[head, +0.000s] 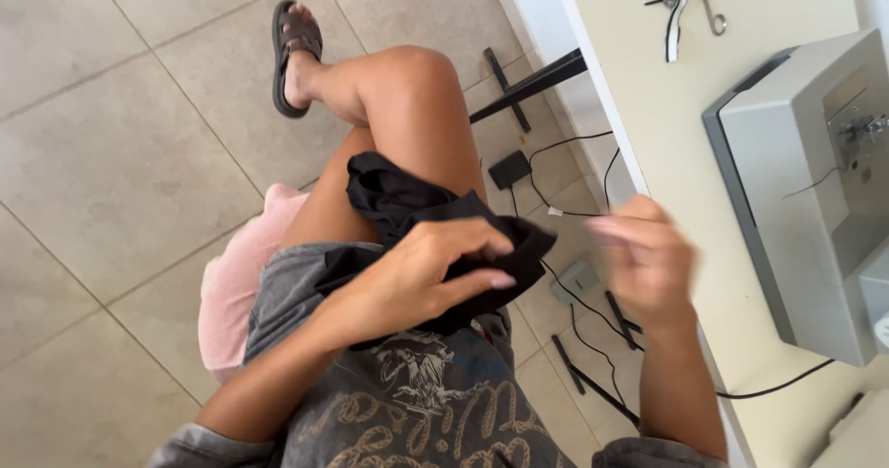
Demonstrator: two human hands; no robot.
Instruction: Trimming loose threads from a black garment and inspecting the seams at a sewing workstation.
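The step in hand looks like hand-stitching: the left hand (pixel 421 274) is closed in a loose grip on the one black cloth (pixel 435 223), which lies bunched on the lap, while the right hand (pixel 648 260), at three o'clock from it, is blurred, fingers pinched together, whether on a needle or thread I cannot tell. Any further stitch would call for a firm hold on the cloth's edge. On the table (pixel 648 107) at one o'clock stand one sewing machine (pixel 806 190) and one pair of scissors (pixel 708 0).
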